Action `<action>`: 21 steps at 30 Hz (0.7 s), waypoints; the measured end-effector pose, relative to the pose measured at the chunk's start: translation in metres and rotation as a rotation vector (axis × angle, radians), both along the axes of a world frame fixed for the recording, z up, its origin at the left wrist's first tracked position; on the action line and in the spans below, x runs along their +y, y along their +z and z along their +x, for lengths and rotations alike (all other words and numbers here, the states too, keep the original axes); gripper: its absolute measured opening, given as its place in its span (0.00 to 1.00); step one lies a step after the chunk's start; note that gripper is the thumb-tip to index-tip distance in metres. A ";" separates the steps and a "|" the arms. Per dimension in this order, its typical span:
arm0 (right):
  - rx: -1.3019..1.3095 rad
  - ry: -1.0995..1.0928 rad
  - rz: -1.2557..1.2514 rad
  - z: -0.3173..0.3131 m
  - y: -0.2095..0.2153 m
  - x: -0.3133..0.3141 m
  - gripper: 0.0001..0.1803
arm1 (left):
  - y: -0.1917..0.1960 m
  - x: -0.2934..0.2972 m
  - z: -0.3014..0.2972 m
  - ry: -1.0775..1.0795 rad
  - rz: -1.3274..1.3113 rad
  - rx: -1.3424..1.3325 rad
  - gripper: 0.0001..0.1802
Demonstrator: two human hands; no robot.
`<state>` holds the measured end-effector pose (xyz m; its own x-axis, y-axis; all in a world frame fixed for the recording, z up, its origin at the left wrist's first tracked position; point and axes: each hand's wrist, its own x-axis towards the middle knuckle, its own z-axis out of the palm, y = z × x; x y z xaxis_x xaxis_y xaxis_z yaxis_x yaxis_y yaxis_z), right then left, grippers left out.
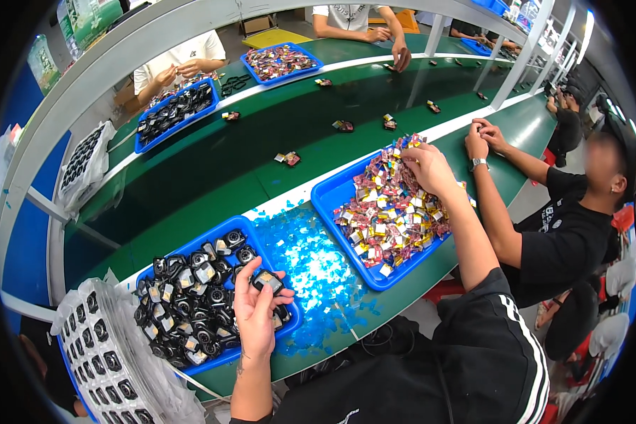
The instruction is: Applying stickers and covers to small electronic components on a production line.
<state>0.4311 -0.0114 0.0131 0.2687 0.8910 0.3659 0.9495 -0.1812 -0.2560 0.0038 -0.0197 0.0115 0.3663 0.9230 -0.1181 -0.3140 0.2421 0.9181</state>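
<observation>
My left hand (256, 318) holds a small black plastic housing (268, 280) with a pale square face between thumb and fingers. It is above a blue tray (242, 225) heaped with similar black housings (191, 283), some with round dark parts. My right hand (431, 169) reaches into the far end of a second blue tray (321, 205). Its fingers are drawn together at the top of a heap of small red circuit pieces with white and yellow parts (396, 212). Whatever they grip there is hidden.
Blue film pieces (311, 261) lie scattered between the trays. Stacked clear moulded trays (95, 339) hold black parts at the left. A green conveyor belt (212, 169) carries small assemblies (287, 159). Beside me on the right sits a co-worker (565, 212); others work across the belt. A grey frame (42, 141) arches overhead.
</observation>
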 end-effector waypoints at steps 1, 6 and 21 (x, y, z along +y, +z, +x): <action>0.030 0.018 0.065 -0.001 0.001 0.000 0.07 | -0.001 0.001 0.000 0.004 0.004 0.001 0.25; 0.007 0.009 0.156 -0.016 0.004 0.001 0.08 | 0.002 -0.001 0.002 0.019 0.050 0.018 0.23; 1.781 0.336 0.000 -0.194 0.023 -0.065 0.07 | -0.006 -0.006 0.014 -0.043 0.431 0.299 0.18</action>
